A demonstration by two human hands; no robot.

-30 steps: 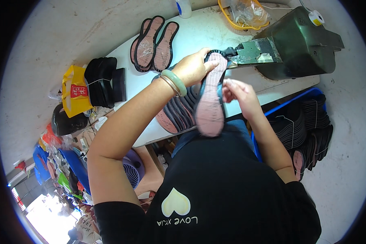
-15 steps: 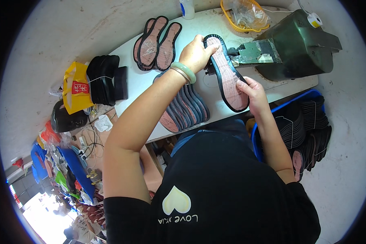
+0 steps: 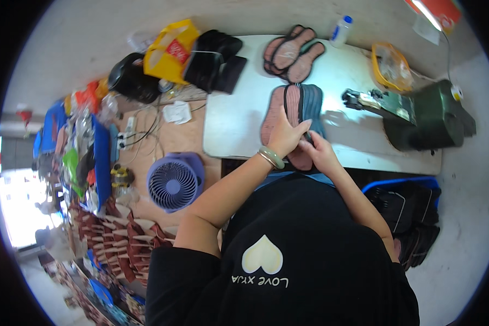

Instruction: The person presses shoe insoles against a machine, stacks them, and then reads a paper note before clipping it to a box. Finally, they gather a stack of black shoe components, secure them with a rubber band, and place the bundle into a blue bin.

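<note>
A fanned stack of pink and dark insoles (image 3: 292,106) lies on the white table (image 3: 233,119) in front of me. My left hand (image 3: 284,138), with a pale green bangle on the wrist, grips the near end of the top insole (image 3: 300,161) of that stack. My right hand (image 3: 319,152) holds the same end from the right side, and its fingers touch those of the left hand. The insole's near tip sticks out past the table's front edge.
A dark green machine (image 3: 426,114) stands on the table's right end. At the back lie more pink insoles (image 3: 293,51), a white bottle (image 3: 340,29) and a yellow bag (image 3: 391,65). Black bags (image 3: 217,51) sit left; a purple fan (image 3: 174,182) and a blue crate (image 3: 407,209) below.
Both hands have carried the insole away from the machine, leftward and toward me, down onto the fanned stack. The view has swung so the floor at the left shows more.
</note>
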